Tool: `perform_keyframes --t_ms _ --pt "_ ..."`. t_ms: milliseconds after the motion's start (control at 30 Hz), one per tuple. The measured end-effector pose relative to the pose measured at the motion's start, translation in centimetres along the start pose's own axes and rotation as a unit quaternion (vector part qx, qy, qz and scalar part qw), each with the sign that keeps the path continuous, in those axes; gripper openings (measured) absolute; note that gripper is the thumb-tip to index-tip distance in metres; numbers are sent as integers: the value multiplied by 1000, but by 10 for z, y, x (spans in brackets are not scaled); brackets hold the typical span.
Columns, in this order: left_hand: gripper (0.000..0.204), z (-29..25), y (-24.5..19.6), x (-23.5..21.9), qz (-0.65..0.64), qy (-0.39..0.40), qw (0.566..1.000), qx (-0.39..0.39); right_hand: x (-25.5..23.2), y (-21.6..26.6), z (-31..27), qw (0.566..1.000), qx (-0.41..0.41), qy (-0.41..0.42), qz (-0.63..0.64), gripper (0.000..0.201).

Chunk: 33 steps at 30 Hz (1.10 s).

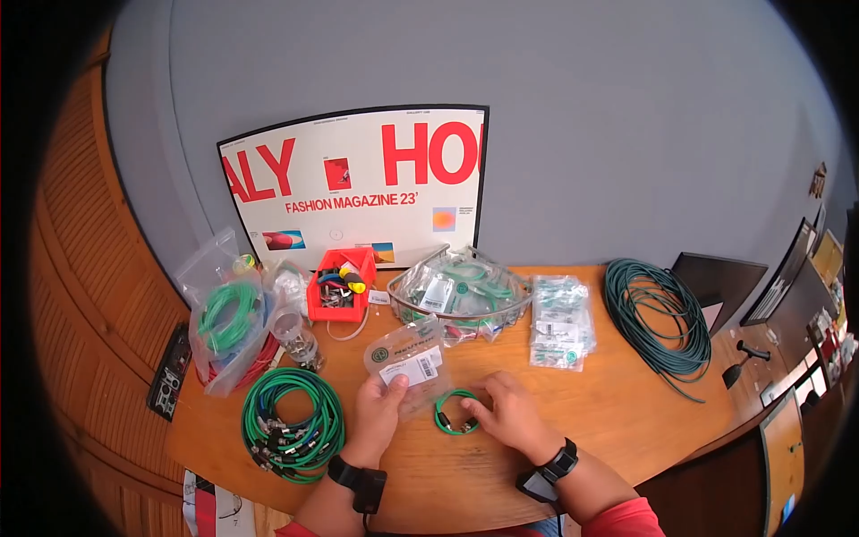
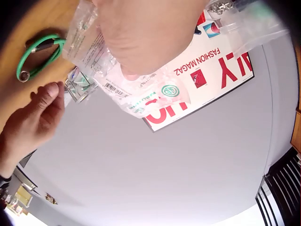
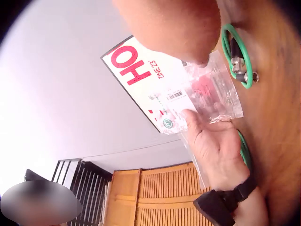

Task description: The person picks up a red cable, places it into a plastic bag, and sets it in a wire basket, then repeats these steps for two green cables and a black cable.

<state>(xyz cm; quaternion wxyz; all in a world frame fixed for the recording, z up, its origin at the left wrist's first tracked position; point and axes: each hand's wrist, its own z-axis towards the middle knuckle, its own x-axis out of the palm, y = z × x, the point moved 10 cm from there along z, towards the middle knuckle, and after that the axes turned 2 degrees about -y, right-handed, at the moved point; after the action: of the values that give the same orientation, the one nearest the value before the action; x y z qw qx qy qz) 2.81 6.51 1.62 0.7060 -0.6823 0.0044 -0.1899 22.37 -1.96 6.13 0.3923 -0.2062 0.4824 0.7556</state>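
Observation:
My left hand (image 1: pixel 378 412) holds a clear plastic bag (image 1: pixel 385 352) upright, thumb across the white barcode label (image 1: pixel 413 368) on its front. Green print shows on the bag in both wrist views. To its right, a short green cable (image 3: pixel 245 59) with metal-ended connectors lies coiled in a small ring on the wooden table. My right hand (image 1: pixel 517 413) is beside that ring, its thumb overlapping the coil's edge in the head view. From the left wrist view, the right hand's loosely curled fingers stand apart from the cable with nothing between them.
A bundle of green cables (image 1: pixel 335 421) lies at the left. Behind are a bagged green cable (image 1: pixel 228 318), a clear jar (image 1: pixel 298 340), a red bin (image 1: pixel 344 314) with tools and a basket (image 1: pixel 526 313) of bagged cables. Rightward sit flat bags (image 1: pixel 559 331) and a large dark cable coil (image 1: pixel 617 304).

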Motion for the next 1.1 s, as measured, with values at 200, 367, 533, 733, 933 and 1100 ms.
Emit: perform_keyframes --t_ms 200,367,533,733,933,1100 --pt "37 3 4 -6 -1 -4 1000 -2 20 -19 -9 988 77 89 -97 35" --pt "35 5 7 -10 18 0 1000 1 22 -29 -11 983 97 97 -120 39" --pt "33 4 12 -10 -7 -12 1000 -28 15 -21 -10 964 140 169 -150 53" --pt "32 4 6 -11 -11 -20 1000 -15 22 -21 -18 950 151 221 -159 53" --pt "31 5 11 -12 -47 -24 998 -35 34 -24 -17 966 117 185 -137 31" --pt "28 8 18 -23 -87 -46 995 -34 6 -40 -5 989 135 63 -16 24"
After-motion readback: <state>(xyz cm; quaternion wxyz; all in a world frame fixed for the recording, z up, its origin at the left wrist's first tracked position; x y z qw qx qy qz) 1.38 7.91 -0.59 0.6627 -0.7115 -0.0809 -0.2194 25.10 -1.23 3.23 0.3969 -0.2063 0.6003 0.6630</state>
